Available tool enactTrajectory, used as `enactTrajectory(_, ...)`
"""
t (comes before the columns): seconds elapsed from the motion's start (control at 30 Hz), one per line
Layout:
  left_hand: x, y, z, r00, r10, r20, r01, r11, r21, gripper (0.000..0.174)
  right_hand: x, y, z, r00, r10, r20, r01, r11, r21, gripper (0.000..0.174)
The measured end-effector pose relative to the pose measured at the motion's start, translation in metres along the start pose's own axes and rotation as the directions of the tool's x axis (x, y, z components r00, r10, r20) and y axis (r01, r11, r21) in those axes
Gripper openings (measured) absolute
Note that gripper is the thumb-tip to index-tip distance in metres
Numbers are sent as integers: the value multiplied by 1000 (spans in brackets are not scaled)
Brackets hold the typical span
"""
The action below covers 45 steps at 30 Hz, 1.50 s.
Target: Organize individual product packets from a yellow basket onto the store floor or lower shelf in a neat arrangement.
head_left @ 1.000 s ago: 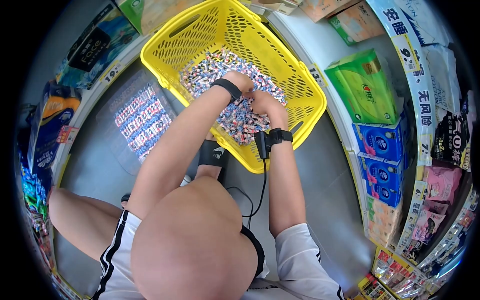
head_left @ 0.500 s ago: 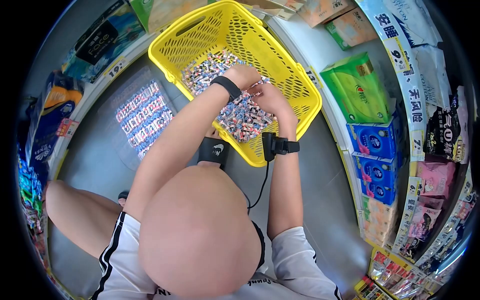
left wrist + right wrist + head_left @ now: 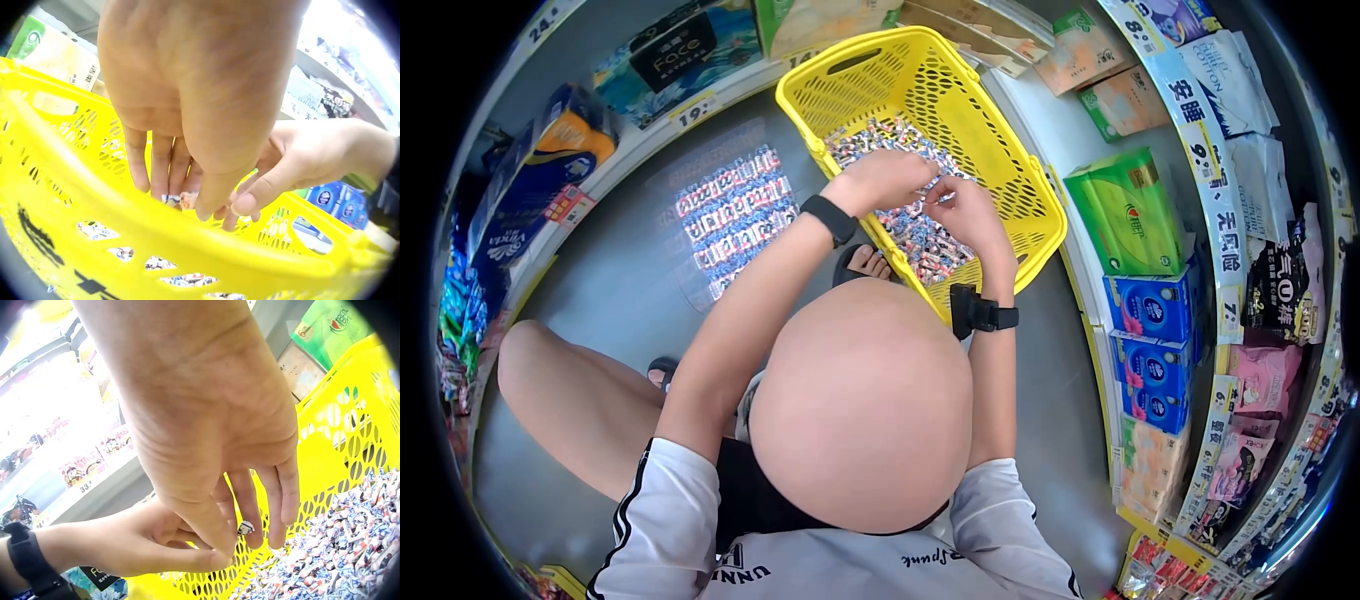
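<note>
Both hands meet above a yellow shopping basket point(image 3: 1040, 235), over a loose heap of small wrapped candies point(image 3: 945, 255). My left hand point(image 3: 887, 180), palm down, holds a wrapped candy point(image 3: 187, 200) between its thumb and fingers. Beside it, my right hand point(image 3: 972, 215) pinches a small wrapped piece of candy point(image 3: 245, 529) between thumb and fingertips. In the right wrist view the two thumbs overlap, hiding the left fingertips. Red, white and blue wrappers cover the heap in the basket.
Left of the basket, neat rows of wrapped candies point(image 3: 735, 225) lie on clear plastic on the grey floor. Shelves with tissue packs flank both sides: a green pack point(image 3: 1128, 215) and blue packs point(image 3: 1152, 355) at right. A sandaled foot point(image 3: 865, 265) is close to the basket.
The basket and candy rows have shifted right and slightly down in the head view. Both hands have risen from the heap, drawn back toward the near side, and stay close together.
</note>
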<state>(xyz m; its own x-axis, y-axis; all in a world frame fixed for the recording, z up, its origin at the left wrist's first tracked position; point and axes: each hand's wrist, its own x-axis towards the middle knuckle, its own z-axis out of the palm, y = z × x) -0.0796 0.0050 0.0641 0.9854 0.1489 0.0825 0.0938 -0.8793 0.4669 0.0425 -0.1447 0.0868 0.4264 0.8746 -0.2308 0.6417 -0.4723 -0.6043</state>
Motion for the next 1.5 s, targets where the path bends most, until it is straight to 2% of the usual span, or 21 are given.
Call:
enactTrajectory(0.07, -20, 1, -13, 1000, -14, -15, 14, 1000, -1, 22, -3, -12, 1, 1000, -27, 2, 27, 999, 32, 16)
enactTrajectory(0.13, -37, -1, -24, 975, 63, -215, -57, 998, 33, 22, -4, -28, 1, 997, -71, -2, 71, 997, 10, 20)
enactTrajectory(0.2, -53, -3, -32, 971, 24, -237, -16, 999, 35, 22, -6, -41, 4, 985, -164, -53, 163, 986, -13, 23)
enactTrajectory(0.27, -69, -9, -39, 927, 60, -371, -55, 998, 24, 23, -3, -56, 11, 975, -208, -75, 209, 978, 1, 26)
enactTrajectory(0.33, -88, -4, -51, 925, 2, -381, -2, 1000, 0, 23, 1, -71, 17, 960, -268, -86, 276, 956, 99, 27)
enactTrajectory(0.4, -106, -12, -55, 916, -67, -395, 53, 997, -47, 24, 6, -85, 25, 934, -342, -100, 349, 935, 60, 28)
enactTrajectory(0.47, -122, -22, -57, 908, -93, -409, 68, 995, -76, 24, 9, -103, 33, 936, -351, -21, 351, 932, 89, 27)
enactTrajectory(0.53, -139, -34, -58, 898, -126, -421, 78, 988, -130, 24, 16, -112, 47, 922, -388, -19, 388, 921, 30, 23)
enactTrajectory(0.63, -162, -54, -60, 912, -153, -381, 79, 976, -204, 21, 24, -126, 67, 841, -540, 47, 541, 836, -92, 15)
enactTrajectory(0.7, -173, -65, -60, 927, -165, -336, 65, 954, -292, 19, 26, -136, 80, 834, -548, 68, 552, 827, -104, 16)
enactTrajectory(0.8, -186, -85, -44, 913, -147, -381, 0, 933, -360, 17, 32, -142, 100, 825, -559, 82, 565, 818, -109, 17)
enactTrajectory(0.93, -206, -98, -31, 922, -212, -325, 62, 907, -417, 15, 45, -136, 134, 810, -580, 92, 582, 813, 3, 21)
enactTrajectory(1.1, -228, -106, -21, 902, -344, -262, 176, 846, -504, 43, 49, -137, 161, 866, -464, 186, 457, 886, 83, 21)
enactTrajectory(1.13, -230, -109, -17, 899, -350, -263, 181, 844, -505, 43, 51, -138, 167, 884, -405, 235, 393, 914, 101, 22)
enactTrajectory(1.23, -237, -117, -6, 885, -442, -149, 285, 765, -578, 46, 60, -128, 190, 879, -393, 269, 392, 918, 60, 25)
enactTrajectory(1.27, -240, -117, -1, 883, -445, -149, 287, 763, -579, 46, 63, -124, 196, 878, -387, 283, 387, 920, 58, 26)
enactTrajectory(1.33, -248, -121, 23, 799, -516, -310, 256, 757, -601, 45, 68, -117, 209, 881, -385, 275, 385, 921, 55, 23)
enactTrajectory(1.37, -253, -124, 32, 778, -568, -267, 348, 744, -570, 41, 70, -114, 215, 884, -383, 267, 409, 911, -47, 21)
enactTrajectory(1.43, -259, -128, 54, 764, -575, -293, 394, 775, -494, 37, 72, -112, 228, 892, -389, 231, 438, 870, -225, 14)
enactTrajectory(1.47, -262, -127, 60, 751, -577, -321, 436, 799, -415, 33, 71, -117, 231, 889, -392, 236, 442, 869, -222, 14)
enactTrajectory(1.5, -263, -120, 59, 745, -614, -261, 500, 772, -392, 28, 71, -124, 233, 900, -350, 260, 420, 856, -301, 13)
